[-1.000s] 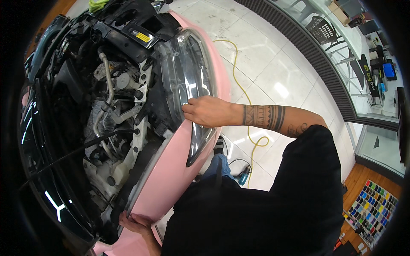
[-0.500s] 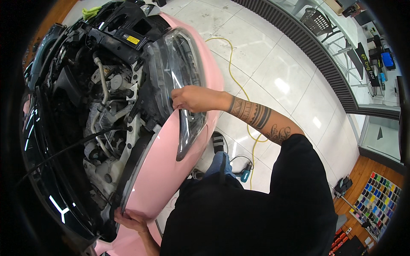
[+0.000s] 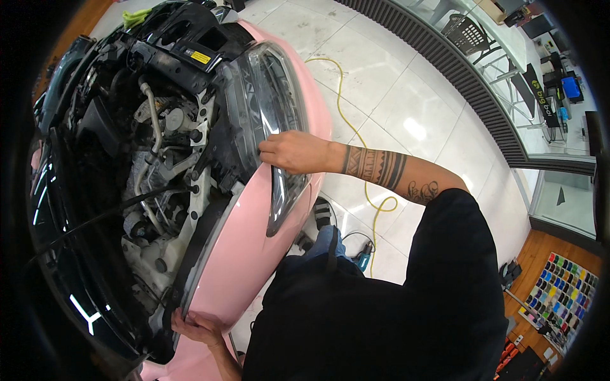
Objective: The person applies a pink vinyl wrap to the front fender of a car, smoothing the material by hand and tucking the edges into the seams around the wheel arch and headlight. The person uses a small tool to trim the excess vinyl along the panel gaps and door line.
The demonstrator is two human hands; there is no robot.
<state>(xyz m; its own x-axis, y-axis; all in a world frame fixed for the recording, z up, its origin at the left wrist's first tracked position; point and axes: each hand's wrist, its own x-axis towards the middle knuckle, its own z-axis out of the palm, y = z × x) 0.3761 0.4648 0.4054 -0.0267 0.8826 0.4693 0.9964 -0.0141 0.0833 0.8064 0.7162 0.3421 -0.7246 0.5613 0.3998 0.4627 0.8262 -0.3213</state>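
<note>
A glossy pink car fender (image 3: 232, 254) runs along the side of the open engine bay. At its front tip, beside the clear headlight (image 3: 273, 101), my right hand (image 3: 291, 152) is closed with fingers pinching the pink edge. Farther back, my left hand (image 3: 198, 329) is at the fender's upper edge, its fingers bent over the rim and thumb on the pink face. The fingertips of both hands are partly hidden. Ahead of the headlight, the pink bumper (image 3: 316, 105) curves round the car's front corner.
The engine bay (image 3: 159, 165) lies open on the left, crossed by a thin black rod (image 3: 108, 219). A blue-green power tool (image 3: 364, 259) and a yellow hose (image 3: 346, 114) lie on the tiled floor. A colour sample board (image 3: 562, 295) stands at the right.
My right hand has shifted very slightly right and down along with the view, still at the fender tip. The left hand stays on the upper edge.
</note>
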